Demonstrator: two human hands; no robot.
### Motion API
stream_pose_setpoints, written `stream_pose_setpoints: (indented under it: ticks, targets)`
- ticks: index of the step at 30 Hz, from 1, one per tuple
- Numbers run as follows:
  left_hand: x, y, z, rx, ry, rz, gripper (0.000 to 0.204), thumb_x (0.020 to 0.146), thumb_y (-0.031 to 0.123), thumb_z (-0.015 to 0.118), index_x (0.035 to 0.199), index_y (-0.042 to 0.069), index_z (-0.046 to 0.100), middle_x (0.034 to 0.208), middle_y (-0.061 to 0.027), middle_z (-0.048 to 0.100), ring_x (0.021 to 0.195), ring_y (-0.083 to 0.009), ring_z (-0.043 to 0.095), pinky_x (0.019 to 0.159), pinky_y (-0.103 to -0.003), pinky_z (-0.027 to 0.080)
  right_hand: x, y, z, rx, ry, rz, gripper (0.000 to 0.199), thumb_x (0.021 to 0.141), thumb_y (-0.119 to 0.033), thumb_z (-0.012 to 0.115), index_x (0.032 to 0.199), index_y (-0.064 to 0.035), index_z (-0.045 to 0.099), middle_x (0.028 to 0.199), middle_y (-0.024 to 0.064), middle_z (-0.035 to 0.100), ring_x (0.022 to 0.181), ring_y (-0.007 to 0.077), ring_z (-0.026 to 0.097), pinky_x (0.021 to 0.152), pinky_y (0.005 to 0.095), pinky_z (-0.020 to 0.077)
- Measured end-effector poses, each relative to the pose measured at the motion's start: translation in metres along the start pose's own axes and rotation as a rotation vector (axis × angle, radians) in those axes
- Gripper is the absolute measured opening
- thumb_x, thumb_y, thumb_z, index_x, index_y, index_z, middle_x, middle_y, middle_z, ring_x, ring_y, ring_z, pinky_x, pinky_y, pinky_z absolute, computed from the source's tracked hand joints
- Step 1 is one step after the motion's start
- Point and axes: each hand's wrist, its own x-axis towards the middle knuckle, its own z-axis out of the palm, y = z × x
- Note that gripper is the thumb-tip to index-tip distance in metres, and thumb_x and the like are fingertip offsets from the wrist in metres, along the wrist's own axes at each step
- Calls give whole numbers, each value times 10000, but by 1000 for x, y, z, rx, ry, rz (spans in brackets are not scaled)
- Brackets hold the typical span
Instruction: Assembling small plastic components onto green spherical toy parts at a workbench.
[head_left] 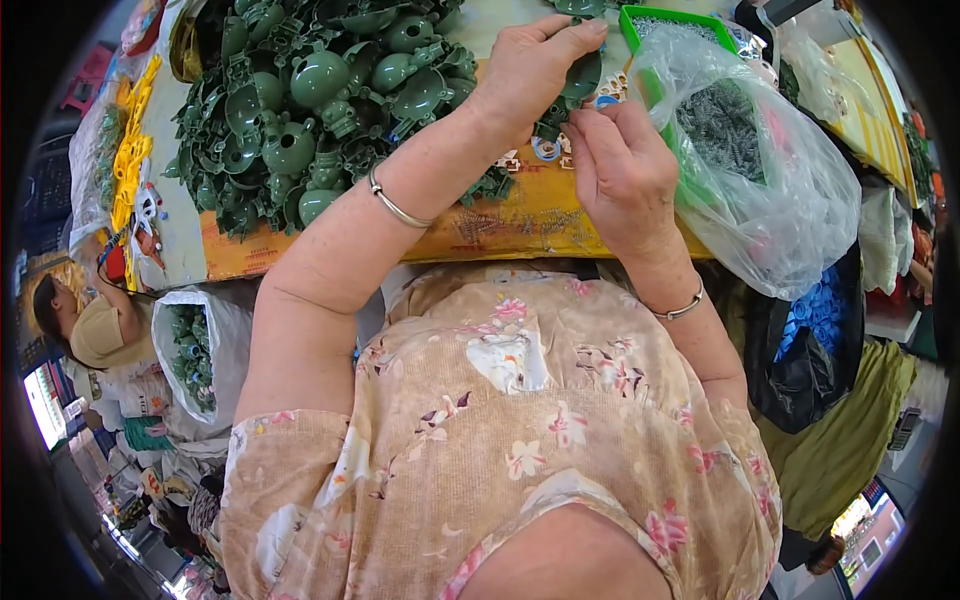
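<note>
1. We found both hands raised over the table (pixel 300 255) edge at 12 o'clock in the head view.
2. The left hand (pixel 525 70) pinched a dark green plastic part (pixel 580 75) between thumb and fingers, its fingers closed on the part's upper edge.
3. The right hand (pixel 625 165) sat just below, at 5 o'clock of the left. Its fingertips were curled against the underside of the part; we could not tell whether they gripped it or held something small against it.
4. The part lay between the two hands, held clear of the table.
5. A pile (pixel 320 100) of similar green parts lay at 9 o'clock of the hands, and a clear bag (pixel 760 170) of small grey metal pieces lay at 3 o'clock, over a green tray (pixel 640 20).
6. A white sack (pixel 225 340) with more green parts stood below the table at 8 o'clock.
7. We judged the step in hand to be fitting or inspecting one part. The next move would call for a steady left grip while the right fingers worked precisely at the part's lower edge.
</note>
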Motion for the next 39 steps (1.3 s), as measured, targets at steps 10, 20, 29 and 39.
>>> stream_pose_setpoints:
  ticks: [10,20,29,39]
  targets:
    - [-4,-12,3,213,-47,92,378,994,350,488,1088,48,695,956,-15,628,911,-111,526,850,-261,420,-2,0,0,-111,-115,-61,132,698,-4,620,764,-49,515,760,107,474,716,294,555,618,392,460]
    - [-4,-9,-1,3,32,-144,313,1002,320,487,1068,78,672,898,-14,624,765,-100,553,695,-259,464,-1,11,9,24,-29,-141,204,740,77,673,922,-7,637,812,119,583,684,281,589,603,361,484]
    - [3,-9,-7,-231,90,-229,272,948,240,546,1056,18,661,924,-47,646,827,-138,576,756,-277,467,-4,11,10,503,18,181,145,749,47,712,867,-20,660,773,101,602,677,269,609,591,329,488]
    - [13,-1,-17,-86,51,-233,248,938,218,544,965,5,669,890,-55,644,813,-145,571,721,-294,467,1,10,7,573,-51,215,103,762,27,701,837,-36,668,787,100,615,678,264,611,591,327,479]
